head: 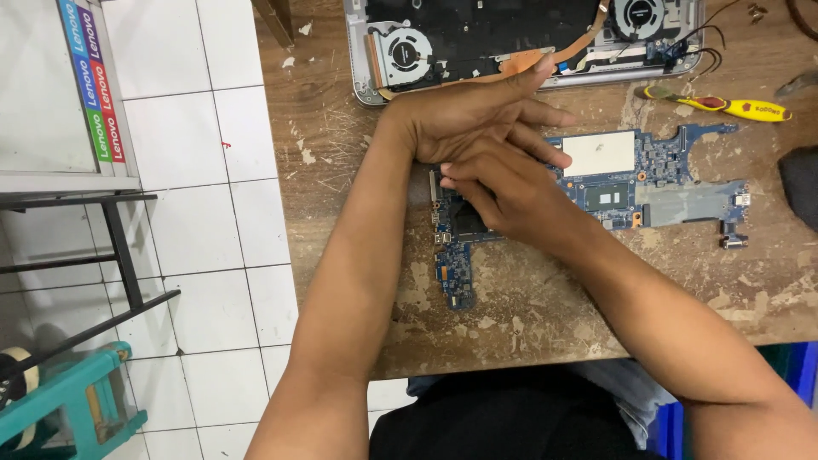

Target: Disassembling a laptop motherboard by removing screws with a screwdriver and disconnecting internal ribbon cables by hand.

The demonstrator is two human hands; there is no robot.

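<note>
Closest to the camera was just the person's dark lap and both forearms reaching up over the worn, scratched wooden tabletop (528,315). Off to the near left on the white tiled floor sat a teal stool (72,396), and above it a black metal stand carried a white panel with a narrow vertical strip label (94,81) down its edge, split into blue, red and green blocks with white lettering. Both hands were stacked right over the left half of a blue laptop motherboard (613,183) lying flat on the tabletop. The right hand (503,192) was curled low with its fingertips pressing down on the board's dark patch near the left end, so it was touching it rather than gripping anything as far as I could tell. The left hand (473,115) lay crossed on top of it, fingers stretched out flat and pointing right, nothing held. The board itself was an odd L shape, one leg running down toward the person, the long arm going right with a pale square pad, a dark chip and a grey shield, ports at the far right end. Past the hands was a yellow-handled screwdriver (724,104) lying just beyond the board, and at the far edge an opened silver laptop chassis (528,43) with two fans and a copper heat pipe showing.
</note>
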